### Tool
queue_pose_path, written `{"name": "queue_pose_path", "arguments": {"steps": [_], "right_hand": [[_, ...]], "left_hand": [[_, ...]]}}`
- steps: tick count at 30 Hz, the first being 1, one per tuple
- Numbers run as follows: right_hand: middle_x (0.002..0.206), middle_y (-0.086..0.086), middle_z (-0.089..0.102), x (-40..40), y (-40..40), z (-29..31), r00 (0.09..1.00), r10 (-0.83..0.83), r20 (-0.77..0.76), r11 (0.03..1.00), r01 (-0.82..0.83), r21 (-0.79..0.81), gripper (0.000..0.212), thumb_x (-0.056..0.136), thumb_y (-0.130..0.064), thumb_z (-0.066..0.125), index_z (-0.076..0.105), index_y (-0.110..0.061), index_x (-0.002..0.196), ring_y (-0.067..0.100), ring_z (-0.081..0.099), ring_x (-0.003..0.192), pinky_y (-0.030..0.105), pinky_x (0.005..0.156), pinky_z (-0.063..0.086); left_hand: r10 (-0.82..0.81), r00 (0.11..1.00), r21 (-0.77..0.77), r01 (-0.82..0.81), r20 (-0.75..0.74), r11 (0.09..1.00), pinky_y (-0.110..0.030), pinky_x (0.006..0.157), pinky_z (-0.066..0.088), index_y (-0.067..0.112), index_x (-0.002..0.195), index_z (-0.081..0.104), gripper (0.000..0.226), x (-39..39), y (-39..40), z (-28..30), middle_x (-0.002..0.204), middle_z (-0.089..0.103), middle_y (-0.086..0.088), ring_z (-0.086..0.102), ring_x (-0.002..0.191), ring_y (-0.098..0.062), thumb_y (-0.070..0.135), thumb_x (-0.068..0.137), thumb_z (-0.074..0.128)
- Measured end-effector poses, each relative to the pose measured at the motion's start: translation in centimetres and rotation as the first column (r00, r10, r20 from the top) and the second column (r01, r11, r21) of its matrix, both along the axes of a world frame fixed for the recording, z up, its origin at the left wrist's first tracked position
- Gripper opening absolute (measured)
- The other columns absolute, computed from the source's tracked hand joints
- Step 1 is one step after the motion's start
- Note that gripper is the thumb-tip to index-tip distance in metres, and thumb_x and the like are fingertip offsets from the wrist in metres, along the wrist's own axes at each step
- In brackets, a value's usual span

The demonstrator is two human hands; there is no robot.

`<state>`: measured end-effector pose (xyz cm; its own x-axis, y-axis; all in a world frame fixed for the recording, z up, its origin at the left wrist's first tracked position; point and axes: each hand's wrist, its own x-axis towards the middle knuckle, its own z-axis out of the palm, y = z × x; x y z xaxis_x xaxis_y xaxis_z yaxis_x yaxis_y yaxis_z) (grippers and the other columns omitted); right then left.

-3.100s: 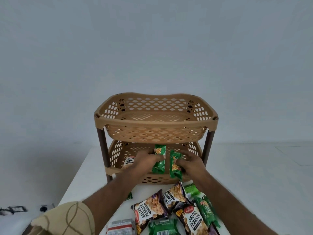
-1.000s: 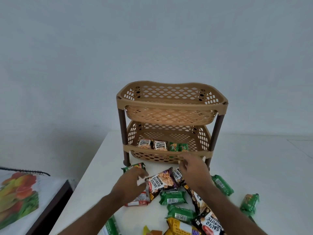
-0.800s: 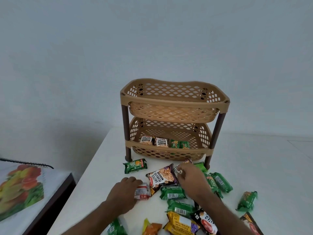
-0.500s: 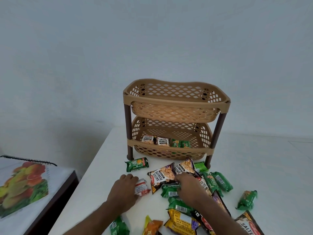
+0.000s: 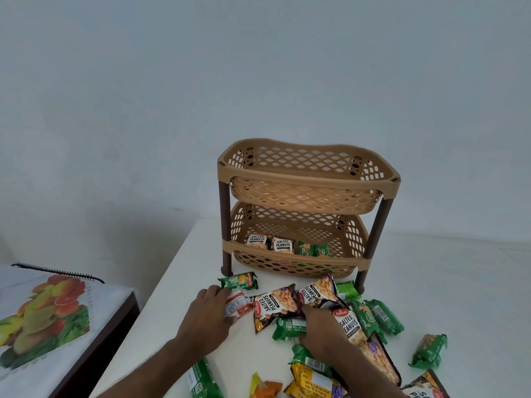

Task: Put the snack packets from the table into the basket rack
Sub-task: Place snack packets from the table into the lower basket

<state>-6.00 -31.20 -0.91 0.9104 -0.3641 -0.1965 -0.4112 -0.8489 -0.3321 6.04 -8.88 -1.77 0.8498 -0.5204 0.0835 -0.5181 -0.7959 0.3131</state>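
A tan two-tier basket rack [image 5: 305, 180] stands on the white table [image 5: 459, 282]. Its lower basket holds two salted peanuts packets [image 5: 275, 244] and two small green packets [image 5: 313, 250]; the top basket looks empty. Several loose packets lie in front of the rack. My left hand [image 5: 208, 315] pinches a red-and-white packet [image 5: 240, 303]. My right hand [image 5: 323, 330] grips a green packet [image 5: 286, 328], its fingertips against a brown salted peanuts packet [image 5: 273, 304]. A Good Day green packet [image 5: 238, 281] lies just beyond my left hand.
More green packets [image 5: 379, 315] lie to the right, one apart [image 5: 429, 350]. Yellow and orange packets [image 5: 310, 382] sit near the front edge. A lower side table with a fruit-print sheet [image 5: 43, 317] stands left of the table. The wall is right behind the rack.
Both hands came back from the lower basket, leaving two green packets there, and dropped to the pile. The left hand settled on the red-and-white packet; the right reached over the green one.
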Motion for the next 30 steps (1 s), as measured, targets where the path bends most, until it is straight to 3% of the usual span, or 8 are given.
{"name": "queue_pose_path", "arguments": {"steps": [6,12,15,18,20,23,26,30], "right_hand": [[0.111,0.001,0.068,0.1,-0.9,0.9,0.999,0.046,0.01,0.999,-0.046,-0.027,0.044,0.08,-0.016,0.072,0.059,-0.021,0.121,0.021,0.066,0.096,0.034,0.081,0.056],[0.117,0.003,0.067,0.2,-2.6,3.9,0.99,0.111,-0.087,0.991,-0.116,-0.065,0.037,0.08,-0.026,0.074,0.066,-0.016,0.115,0.023,0.063,0.105,0.038,0.091,0.053],[0.116,0.009,0.066,0.1,-3.9,6.1,0.991,0.102,-0.085,0.995,-0.099,0.034,0.045,0.08,-0.03,0.075,0.065,-0.006,0.117,0.023,0.062,0.103,0.037,0.09,0.052],[0.094,0.005,0.065,0.3,-5.4,8.2,0.996,0.077,-0.041,0.96,-0.063,0.272,0.039,0.083,-0.031,0.075,0.069,-0.002,0.108,0.016,0.059,0.082,0.029,0.072,0.046],[0.081,0.004,0.064,0.7,-6.3,9.2,1.0,-0.002,0.015,0.911,-0.004,0.412,0.028,0.085,-0.03,0.073,0.072,-0.003,0.094,0.015,0.055,0.069,0.027,0.062,0.043],[0.068,0.003,0.055,2.2,-7.8,9.7,0.981,-0.176,0.075,0.87,0.12,0.479,0.028,0.084,-0.028,0.074,0.071,-0.001,0.083,0.012,0.049,0.056,0.026,0.052,0.037],[0.046,-0.007,0.042,4.6,-9.4,9.6,0.911,-0.383,0.154,0.817,0.256,0.517,0.034,0.08,-0.026,0.076,0.055,-0.011,0.058,0.007,0.038,0.035,0.019,0.043,0.028],[0.047,-0.003,0.039,8.2,-11.2,9.3,0.812,-0.539,0.223,0.777,0.377,0.505,0.042,0.08,-0.029,0.075,0.043,-0.015,0.056,0.013,0.037,0.038,0.024,0.046,0.028]], "left_hand": [[0.016,0.999,-0.077,-0.018,-0.028,0.997,-0.025,0.099,0.045,0.028,0.145,0.038,0.066,0.5,-1.0,0.7,0.142,0.047,0.006,0.047,0.123,-0.011,0.055,0.089,0.059],[0.014,0.999,-0.173,-0.019,-0.029,0.985,-0.025,0.097,0.046,0.028,0.146,0.037,0.066,1.2,-3.2,2.2,0.144,0.046,0.006,0.048,0.125,-0.012,0.055,0.089,0.058],[0.006,0.999,-0.26,-0.017,-0.041,0.965,-0.028,0.096,0.049,0.03,0.148,0.03,0.065,1.5,-4.4,3.0,0.146,0.042,0.005,0.047,0.127,-0.014,0.056,0.093,0.052],[-0.01,0.999,-0.333,-0.004,-0.041,0.943,-0.033,0.099,0.048,0.032,0.148,0.028,0.064,2.1,-5.6,3.8,0.148,0.039,0.005,0.045,0.129,-0.016,0.055,0.093,0.051],[-0.028,0.999,-0.372,0.009,-0.044,0.928,-0.034,0.099,0.05,0.031,0.147,0.03,0.063,2.6,-6.5,4.4,0.148,0.039,0.004,0.045,0.129,-0.017,0.053,0.093,0.053],[-0.031,0.999,-0.413,0.018,-0.026,0.91,-0.039,0.097,0.051,0.03,0.145,0.033,0.06,3.7,-7.8,5.1,0.143,0.041,0.002,0.045,0.127,-0.02,0.047,0.093,0.057],[-0.018,1.0,-0.427,0.008,-0.019,0.904,-0.039,0.097,0.049,0.028,0.144,0.035,0.059,4.8,-9.1,5.5,0.14,0.045,0.001,0.044,0.125,-0.019,0.046,0.092,0.058],[-0.001,0.999,-0.469,-0.025,-0.054,0.883,-0.036,0.093,0.046,0.028,0.141,0.04,0.059,5.9,-10.9,6.0,0.137,0.05,0.001,0.048,0.122,-0.018,0.048,0.089,0.061]]}}
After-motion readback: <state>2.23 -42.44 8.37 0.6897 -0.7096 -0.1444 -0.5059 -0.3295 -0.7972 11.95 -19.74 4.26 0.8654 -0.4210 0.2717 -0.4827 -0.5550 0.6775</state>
